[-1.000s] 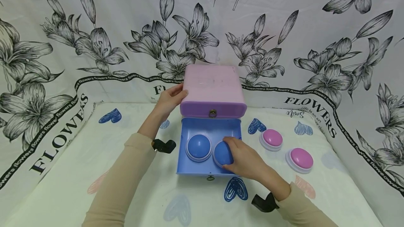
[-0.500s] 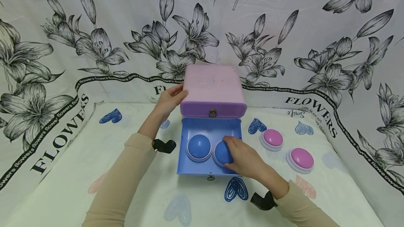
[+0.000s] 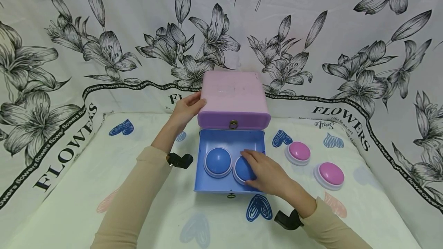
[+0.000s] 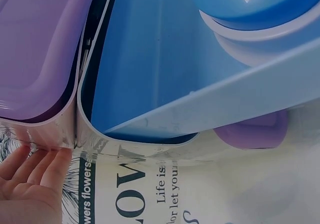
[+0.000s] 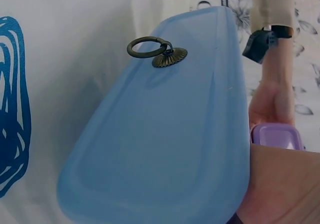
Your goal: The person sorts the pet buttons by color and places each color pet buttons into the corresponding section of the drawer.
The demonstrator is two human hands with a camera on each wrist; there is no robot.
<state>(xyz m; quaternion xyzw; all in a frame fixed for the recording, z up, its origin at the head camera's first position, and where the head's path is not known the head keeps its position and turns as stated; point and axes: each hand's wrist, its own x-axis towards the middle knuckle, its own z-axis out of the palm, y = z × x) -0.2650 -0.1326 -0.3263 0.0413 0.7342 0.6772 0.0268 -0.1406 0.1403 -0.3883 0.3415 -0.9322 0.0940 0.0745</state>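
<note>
A small pink chest with a purple drawer front stands at the back centre. Its lower blue drawer is pulled out toward me. Inside lie two blue dome buttons with white bases: the left button stands free, while the right button is partly covered by my right hand. That hand holds the right button, fingers at its far rim and thumb at its near rim. My left hand touches the chest's left side; its fingers look fairly straight in the left wrist view.
Two pink dome buttons, a nearer one and a farther one, lie on the heart-printed cloth right of the drawer. A brass ring pull hangs on the drawer front. Flower-printed fabric rises behind the chest.
My right fingertips have shifted slightly left over the right blue button, which has moved slightly left in the drawer. My left hand and the chest have stayed in place.
</note>
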